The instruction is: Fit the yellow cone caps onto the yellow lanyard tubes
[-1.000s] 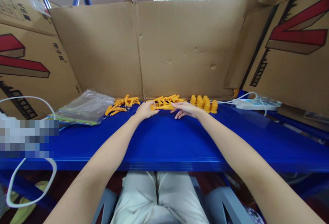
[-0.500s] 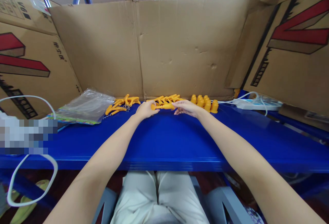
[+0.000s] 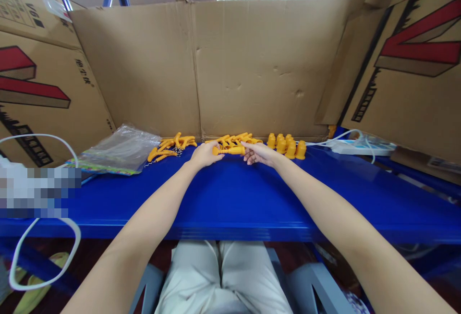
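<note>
An orange plastic piece, ribbed along part of its length like a handle, lies level between my two hands, just above the blue tabletop. My left hand is closed round its left end. At the other end, my right hand pinches it between thumb and fingers, the remaining fingers curled below. Right behind the piece lies a row of orange forked parts, partly covered by my hands. Several orange dome-shaped caps stand upright to the right of my right hand.
Left of my hands lie more orange forked parts with small chains. A clear plastic bag is beside them. A cardboard sheet walls off the back of the blue table. A white power strip with cables sits at the right.
My right hand has turned slightly and its fingers have curled in at the right end of the orange piece. My left hand has barely moved.
</note>
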`<move>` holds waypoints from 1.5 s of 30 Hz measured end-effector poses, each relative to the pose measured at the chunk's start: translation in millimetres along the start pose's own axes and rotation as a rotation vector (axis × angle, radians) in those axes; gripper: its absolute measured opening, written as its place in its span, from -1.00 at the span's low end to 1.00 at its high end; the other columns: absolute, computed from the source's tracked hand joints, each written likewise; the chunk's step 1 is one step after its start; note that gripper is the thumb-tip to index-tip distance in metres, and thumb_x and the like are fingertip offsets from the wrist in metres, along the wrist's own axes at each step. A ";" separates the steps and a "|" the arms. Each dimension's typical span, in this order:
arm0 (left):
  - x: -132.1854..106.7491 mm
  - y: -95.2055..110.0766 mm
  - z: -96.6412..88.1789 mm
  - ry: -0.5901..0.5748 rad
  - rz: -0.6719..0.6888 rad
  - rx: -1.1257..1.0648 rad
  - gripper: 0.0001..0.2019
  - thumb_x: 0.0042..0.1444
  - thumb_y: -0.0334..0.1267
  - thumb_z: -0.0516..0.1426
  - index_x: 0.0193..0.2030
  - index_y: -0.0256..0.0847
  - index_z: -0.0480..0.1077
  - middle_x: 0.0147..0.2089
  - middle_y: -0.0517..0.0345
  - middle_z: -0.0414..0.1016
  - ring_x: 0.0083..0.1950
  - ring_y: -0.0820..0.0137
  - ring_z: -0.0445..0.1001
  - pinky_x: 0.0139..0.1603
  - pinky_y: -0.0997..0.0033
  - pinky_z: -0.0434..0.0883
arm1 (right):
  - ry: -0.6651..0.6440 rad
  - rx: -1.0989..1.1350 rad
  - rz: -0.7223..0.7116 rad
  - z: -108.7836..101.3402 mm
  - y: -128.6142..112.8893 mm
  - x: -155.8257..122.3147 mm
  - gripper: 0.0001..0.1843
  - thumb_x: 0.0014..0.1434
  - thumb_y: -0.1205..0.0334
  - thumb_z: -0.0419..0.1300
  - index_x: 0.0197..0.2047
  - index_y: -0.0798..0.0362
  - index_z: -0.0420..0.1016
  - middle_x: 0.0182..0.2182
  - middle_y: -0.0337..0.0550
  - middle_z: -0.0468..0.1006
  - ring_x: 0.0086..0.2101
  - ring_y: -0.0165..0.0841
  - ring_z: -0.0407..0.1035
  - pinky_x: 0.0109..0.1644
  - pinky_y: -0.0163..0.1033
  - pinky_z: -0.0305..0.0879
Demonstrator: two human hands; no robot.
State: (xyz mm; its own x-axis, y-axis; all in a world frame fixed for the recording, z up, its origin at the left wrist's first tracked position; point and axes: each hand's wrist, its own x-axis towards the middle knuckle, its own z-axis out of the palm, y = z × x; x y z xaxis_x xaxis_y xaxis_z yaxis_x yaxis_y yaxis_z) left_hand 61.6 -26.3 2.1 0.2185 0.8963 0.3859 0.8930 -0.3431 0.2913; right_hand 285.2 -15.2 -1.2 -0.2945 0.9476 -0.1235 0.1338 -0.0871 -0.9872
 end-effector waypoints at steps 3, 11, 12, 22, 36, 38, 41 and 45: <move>0.4 -0.3 0.1 0.010 0.004 -0.009 -0.69 -0.02 -0.04 0.23 -0.16 -0.11 0.44 -0.40 0.18 0.53 -0.29 0.30 0.50 -0.31 0.42 0.29 | 0.001 -0.018 0.027 0.5 -0.7 -1.1 -0.58 0.26 -0.14 0.10 -0.34 0.09 0.34 -0.63 -0.12 0.50 -0.68 -0.44 0.37 -0.60 -0.39 0.35; -0.2 0.2 -0.7 -0.013 -0.007 -0.004 -0.68 0.01 -0.04 0.22 -0.12 -0.12 0.43 -0.41 0.18 0.53 -0.30 0.30 0.50 -0.31 0.41 0.29 | -0.154 0.024 -0.053 -1.1 -4.5 -6.5 -0.91 0.27 0.28 0.17 -0.16 0.06 0.36 -0.21 -0.11 0.59 -0.40 -0.43 0.55 -0.36 -0.40 0.46; -0.4 0.5 -0.9 -0.016 -0.009 -0.005 -0.68 0.01 -0.04 0.22 -0.12 -0.13 0.43 -0.41 0.18 0.53 -0.30 0.30 0.50 -0.31 0.42 0.29 | -0.153 0.014 -0.062 -1.4 -4.3 -6.4 -0.92 0.25 0.34 0.18 -0.17 0.07 0.37 -0.18 -0.11 0.58 -0.40 -0.45 0.55 -0.36 -0.41 0.46; 2.1 -3.0 2.0 0.000 0.035 0.016 -0.67 0.00 -0.01 0.23 -0.15 -0.14 0.45 -0.24 0.11 0.58 -0.20 0.28 0.51 -0.21 0.39 0.33 | -0.110 0.076 -0.058 -2.2 -2.4 -3.5 -0.96 0.22 0.39 0.21 -0.24 0.11 0.41 -0.32 -0.13 0.60 -0.43 -0.44 0.53 -0.34 -0.37 0.47; 4.5 -11.2 2.5 0.175 -0.003 -0.211 -0.39 0.20 -0.02 0.06 0.35 -0.11 0.07 0.09 0.00 0.50 -0.10 0.31 0.54 -0.05 0.34 0.38 | 0.218 0.330 -0.360 -1.1 -20.8 7.1 -0.81 0.08 0.46 0.20 -0.29 0.02 0.30 -0.36 -0.22 0.56 -0.36 -0.44 0.50 -0.08 -0.25 0.43; 4.7 -12.5 0.6 0.195 -0.042 -0.167 -0.49 0.20 -0.12 0.06 0.28 -0.10 0.17 0.02 0.06 0.54 -0.11 0.32 0.54 -0.05 0.35 0.37 | 0.334 0.224 -0.474 -1.4 -23.7 16.4 -0.77 0.05 0.40 0.23 -0.25 0.00 0.27 -0.28 -0.22 0.55 -0.28 -0.42 0.50 -0.05 -0.24 0.41; 4.3 -15.8 -0.4 0.143 -0.081 -0.079 -0.60 0.17 -0.19 0.09 0.17 -0.08 0.29 -0.08 0.12 0.58 -0.11 0.29 0.54 -0.09 0.36 0.37 | 0.473 -0.092 -0.599 -0.2 -25.4 33.0 -0.72 0.03 0.32 0.22 -0.17 -0.01 0.27 -0.13 -0.16 0.52 -0.16 -0.34 0.46 -0.01 -0.17 0.38; 3.4 -18.3 -0.6 0.100 -0.095 -0.014 -0.68 0.16 -0.19 0.09 0.06 -0.08 0.38 -0.14 0.12 0.60 -0.09 0.27 0.53 -0.14 0.38 0.37 | 0.513 -0.601 -0.670 4.2 -21.1 48.8 -0.67 0.08 0.36 0.11 -0.04 0.00 0.30 -0.04 -0.09 0.50 -0.06 -0.25 0.41 0.07 -0.08 0.31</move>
State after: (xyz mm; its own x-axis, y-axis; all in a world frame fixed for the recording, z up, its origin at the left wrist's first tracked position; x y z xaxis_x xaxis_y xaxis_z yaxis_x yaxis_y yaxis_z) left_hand 45.8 -17.1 -1.4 0.0925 0.8926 0.4413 0.9021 -0.2627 0.3423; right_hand 264.1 31.6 13.1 -0.0627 0.7747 0.6292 0.5825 0.5403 -0.6072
